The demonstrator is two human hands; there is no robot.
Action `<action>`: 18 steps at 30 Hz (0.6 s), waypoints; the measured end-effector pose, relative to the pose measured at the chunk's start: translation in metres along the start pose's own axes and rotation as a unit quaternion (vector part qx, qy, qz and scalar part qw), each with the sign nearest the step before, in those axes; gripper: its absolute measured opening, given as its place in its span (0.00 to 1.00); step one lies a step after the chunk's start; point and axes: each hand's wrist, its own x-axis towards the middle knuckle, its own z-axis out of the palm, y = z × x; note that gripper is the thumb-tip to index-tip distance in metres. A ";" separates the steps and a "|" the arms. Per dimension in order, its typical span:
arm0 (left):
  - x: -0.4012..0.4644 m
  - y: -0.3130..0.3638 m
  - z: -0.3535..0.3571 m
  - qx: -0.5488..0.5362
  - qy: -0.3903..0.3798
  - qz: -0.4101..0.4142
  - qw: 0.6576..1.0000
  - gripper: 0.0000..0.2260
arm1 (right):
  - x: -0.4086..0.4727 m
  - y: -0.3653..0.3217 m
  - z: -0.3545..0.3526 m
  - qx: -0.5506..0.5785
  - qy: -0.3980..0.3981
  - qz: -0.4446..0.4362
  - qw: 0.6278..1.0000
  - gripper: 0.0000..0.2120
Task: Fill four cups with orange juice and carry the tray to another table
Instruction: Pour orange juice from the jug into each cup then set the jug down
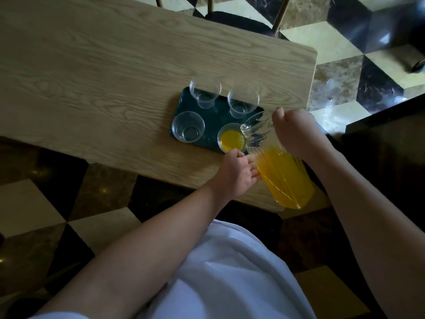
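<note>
A dark green tray lies on the wooden table with clear plastic cups on it. The near right cup holds orange juice. The near left cup and the two far cups are empty. A clear ribbed pitcher of orange juice is tilted, its spout over the near right cup. My right hand grips its handle. My left hand supports the pitcher's side from the left.
The table's near edge runs just under my hands and its right corner is past the tray. A chair stands at the far side. The floor is checkered tile. A dark counter is at the right.
</note>
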 end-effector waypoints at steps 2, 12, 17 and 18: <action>0.001 0.006 0.007 0.002 0.004 0.007 1.000 0.24 | 0.007 -0.002 -0.005 0.051 0.010 0.013 0.999 0.07; 0.020 0.040 0.025 0.027 0.015 -0.014 0.999 0.23 | 0.032 -0.025 -0.036 -0.035 -0.055 0.078 0.995 0.21; 0.030 0.045 0.025 -0.009 0.013 -0.015 1.000 0.26 | 0.046 -0.023 -0.034 -0.036 0.000 0.033 0.999 0.15; 0.031 0.046 0.025 -0.013 0.013 -0.016 1.000 0.27 | 0.046 -0.023 -0.035 -0.021 0.012 0.040 0.999 0.20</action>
